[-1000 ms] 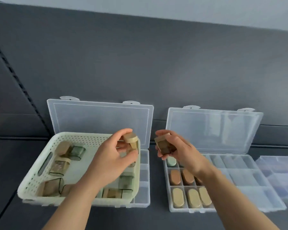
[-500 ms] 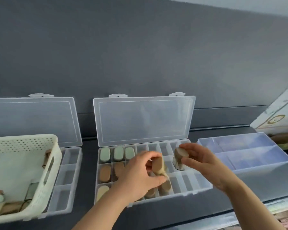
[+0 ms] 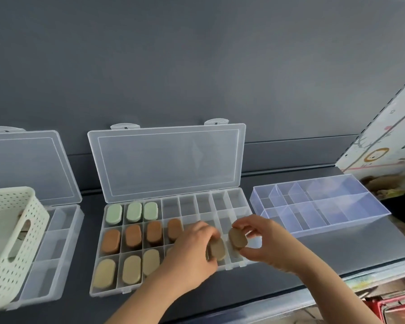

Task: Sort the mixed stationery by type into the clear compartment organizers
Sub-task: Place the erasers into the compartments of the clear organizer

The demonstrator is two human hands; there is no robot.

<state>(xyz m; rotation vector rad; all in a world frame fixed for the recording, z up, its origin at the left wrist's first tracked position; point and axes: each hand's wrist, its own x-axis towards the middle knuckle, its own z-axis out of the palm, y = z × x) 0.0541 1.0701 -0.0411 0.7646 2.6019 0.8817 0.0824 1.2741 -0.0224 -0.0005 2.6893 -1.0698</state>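
The middle clear organizer (image 3: 237, 202) lies open, its lid leaning on the dark backrest. Its left compartments hold green oval pieces (image 3: 134, 211) in the back row, brown ones (image 3: 133, 237) in the middle row and tan ones (image 3: 131, 270) in the front row. My left hand (image 3: 192, 256) holds a tan oval piece (image 3: 216, 251) down at the front row. My right hand (image 3: 262, 244) grips another tan oval piece (image 3: 237, 238) just above the compartments beside it. The two pieces are nearly touching.
A cream perforated basket (image 3: 14, 239) rests on another open clear organizer (image 3: 54, 249) at the left. A lidless clear divided tray (image 3: 318, 209) sits to the right. The dark surface ends in a front edge (image 3: 290, 298); a patterned mat (image 3: 384, 148) and clutter lie beyond at right.
My view swung right from the basket to the middle organizer. Both hands carried their tan pieces over and lowered them to the front right compartments.
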